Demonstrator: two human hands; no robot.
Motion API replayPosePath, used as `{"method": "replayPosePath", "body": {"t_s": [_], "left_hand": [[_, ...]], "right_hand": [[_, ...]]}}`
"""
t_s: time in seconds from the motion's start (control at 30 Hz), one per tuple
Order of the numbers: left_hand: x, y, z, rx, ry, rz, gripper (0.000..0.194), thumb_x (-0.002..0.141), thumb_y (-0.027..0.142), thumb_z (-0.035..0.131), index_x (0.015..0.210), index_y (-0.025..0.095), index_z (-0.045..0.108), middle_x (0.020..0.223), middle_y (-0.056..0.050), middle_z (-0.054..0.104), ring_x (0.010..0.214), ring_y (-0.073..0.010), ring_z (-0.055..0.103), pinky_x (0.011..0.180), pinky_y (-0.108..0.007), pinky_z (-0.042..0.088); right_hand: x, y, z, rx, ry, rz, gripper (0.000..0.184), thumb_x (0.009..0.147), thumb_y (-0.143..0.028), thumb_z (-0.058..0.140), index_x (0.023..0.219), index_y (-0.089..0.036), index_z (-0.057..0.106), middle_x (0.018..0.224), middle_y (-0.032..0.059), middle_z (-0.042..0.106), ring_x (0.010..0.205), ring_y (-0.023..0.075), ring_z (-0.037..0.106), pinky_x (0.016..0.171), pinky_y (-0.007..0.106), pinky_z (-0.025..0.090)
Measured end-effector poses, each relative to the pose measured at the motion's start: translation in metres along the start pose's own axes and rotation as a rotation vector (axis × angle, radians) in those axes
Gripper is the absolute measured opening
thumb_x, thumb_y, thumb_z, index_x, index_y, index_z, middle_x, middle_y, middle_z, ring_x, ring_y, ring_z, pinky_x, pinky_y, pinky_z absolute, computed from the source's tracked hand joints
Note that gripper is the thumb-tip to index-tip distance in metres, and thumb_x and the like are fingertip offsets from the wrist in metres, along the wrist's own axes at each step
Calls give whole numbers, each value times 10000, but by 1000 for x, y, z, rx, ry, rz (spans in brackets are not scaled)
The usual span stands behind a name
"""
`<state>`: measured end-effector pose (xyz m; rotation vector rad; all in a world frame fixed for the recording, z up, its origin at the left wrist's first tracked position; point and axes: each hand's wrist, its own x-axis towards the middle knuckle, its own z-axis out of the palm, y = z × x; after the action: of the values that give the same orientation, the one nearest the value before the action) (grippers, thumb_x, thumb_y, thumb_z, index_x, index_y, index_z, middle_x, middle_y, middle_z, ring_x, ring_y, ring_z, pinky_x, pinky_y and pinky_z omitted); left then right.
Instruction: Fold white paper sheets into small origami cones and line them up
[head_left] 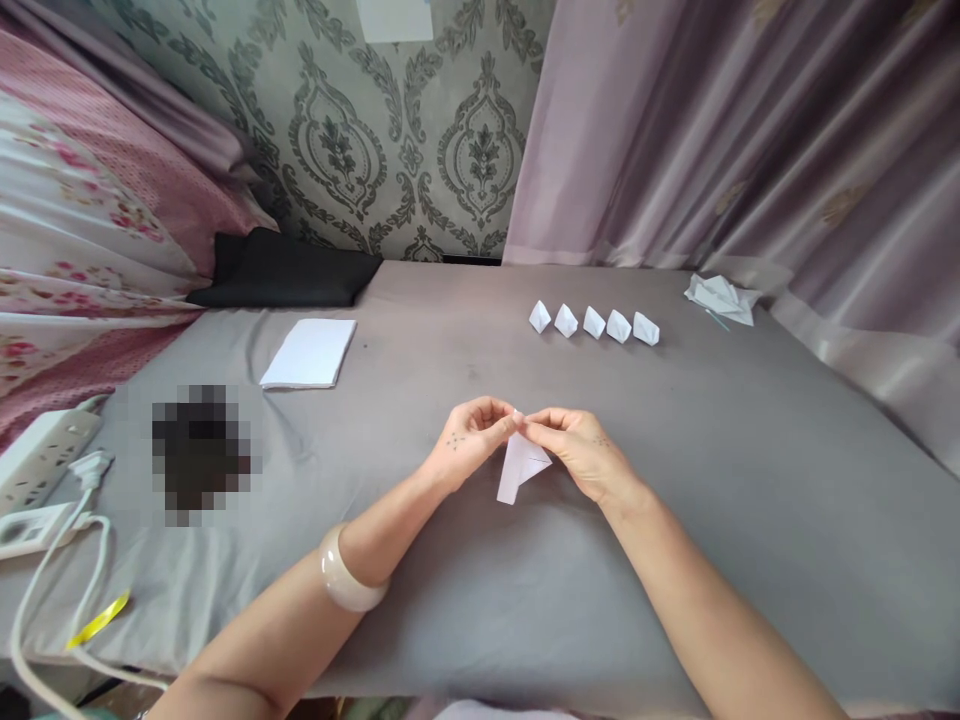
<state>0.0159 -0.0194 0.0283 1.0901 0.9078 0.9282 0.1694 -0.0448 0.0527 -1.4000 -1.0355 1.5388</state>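
Between my two hands is a small folded piece of white paper (514,470), its lower part hanging down as a strip and a pointed flap. My left hand (474,432) pinches its top between thumb and fingers. My right hand (577,445) pinches the same top edge, its fingertips meeting those of the left. The fingers hide the top of the paper. Farther back stands a row of several folded white paper shapes (594,322). To the left lies a stack of white paper sheets (309,354).
A grey cloth (435,370) covers the surface. Folded black fabric (292,268) lies at the back left, crumpled white paper (721,298) at the back right. Power strips (45,460) with white cables and a yellow tag (99,620) sit at left, near a blurred dark patch (199,455).
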Motion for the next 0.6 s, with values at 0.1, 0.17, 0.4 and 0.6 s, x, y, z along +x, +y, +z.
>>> {"method": "replayPosePath", "body": {"t_s": [0.1,0.17,0.4,0.6], "left_hand": [[1,-1,-1,4,23,22,268,714,388,721,708,137,630,619,-1,588,568,-95,518,570,-221,414],[1,-1,-3,37,28,74,268,757,406,680,754,140,647,606,-1,579,560,-101,517,573,-228,423],[-5,7,-9,561,74,626,201,822,271,629,1006,261,708,1050,-81,658,971,-206,575,901,-344,435],[-6,10,-10,598,-90,677,161,841,251,612,930,281,742,991,-67,719,992,-235,599,930,-396,443]], "right_hand": [[1,1,-2,43,-61,33,268,653,-404,759,754,-160,714,701,29,695,651,138,609,660,271,463],[5,1,-5,134,-91,86,246,657,-374,762,756,-155,712,684,23,686,627,127,602,637,259,466],[15,-1,-18,457,-12,241,112,662,-217,741,682,-156,649,617,-21,612,582,96,555,564,218,466],[13,5,-12,349,-91,194,156,662,-252,704,622,-171,577,529,-35,519,501,92,480,476,219,420]]}}
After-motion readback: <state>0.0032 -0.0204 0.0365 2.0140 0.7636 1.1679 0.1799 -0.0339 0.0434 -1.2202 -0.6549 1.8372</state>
